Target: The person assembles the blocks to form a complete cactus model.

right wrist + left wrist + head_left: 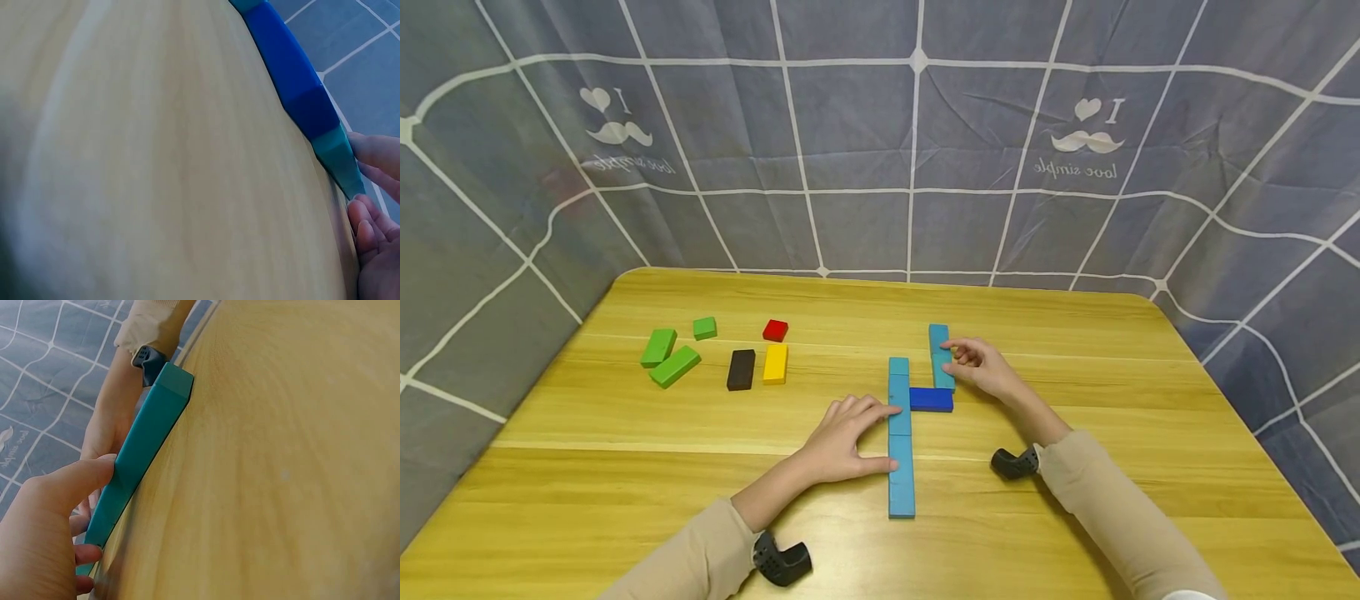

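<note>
Several light blue blocks (900, 479) lie end to end in a long column on the table. My left hand (842, 446) touches the column's left side, with thumb and index finger spread apart along it. In the left wrist view the thumb (94, 472) rests against the side of a teal-looking block (147, 428). A dark blue block (932, 400) extends rightward from the column. Beyond its right end stands a shorter light blue row (940, 358), slightly tilted. My right hand (988, 368) touches that row's right side with thumb and index fingertips; its other fingers curl loosely.
On the left of the wooden table (587, 492) lie green blocks (675, 367), a black block (741, 370), a yellow block (776, 364) and a red block (775, 331). A grey checked curtain (857, 125) hangs behind the table and at both sides.
</note>
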The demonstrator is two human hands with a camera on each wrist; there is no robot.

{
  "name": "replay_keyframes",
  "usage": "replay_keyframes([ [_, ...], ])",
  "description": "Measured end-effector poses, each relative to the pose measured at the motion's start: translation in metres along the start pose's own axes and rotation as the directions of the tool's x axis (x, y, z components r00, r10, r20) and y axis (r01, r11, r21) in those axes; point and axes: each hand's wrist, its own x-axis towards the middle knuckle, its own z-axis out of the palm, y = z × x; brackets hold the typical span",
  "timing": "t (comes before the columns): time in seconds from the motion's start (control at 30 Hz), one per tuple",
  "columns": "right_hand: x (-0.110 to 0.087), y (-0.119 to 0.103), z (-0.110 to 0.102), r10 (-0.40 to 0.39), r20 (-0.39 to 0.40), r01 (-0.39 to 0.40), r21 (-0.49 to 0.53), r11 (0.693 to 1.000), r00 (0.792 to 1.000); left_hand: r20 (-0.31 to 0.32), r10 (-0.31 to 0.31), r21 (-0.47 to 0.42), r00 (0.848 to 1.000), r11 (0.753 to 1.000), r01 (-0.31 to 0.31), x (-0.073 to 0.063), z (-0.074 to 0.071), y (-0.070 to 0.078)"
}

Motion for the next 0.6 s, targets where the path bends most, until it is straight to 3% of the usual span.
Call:
replay_keyframes([
  [0.33, -0.001, -0.001, -0.001, -0.001, 0.010, 0.001, -0.001, 1.000, 1.000, -0.001, -0.006, -0.015, 1.000, 1.000, 0.006, 0.001, -0.001, 0.001],
  [0.6, -0.008, -0.027, -0.002, 0.003, 0.034, -0.002, -0.012, 1.000, 0.999, -0.057, -0.053, -0.160, 0.997, 0.986, 0.043, 0.002, -0.009, -0.003],
])
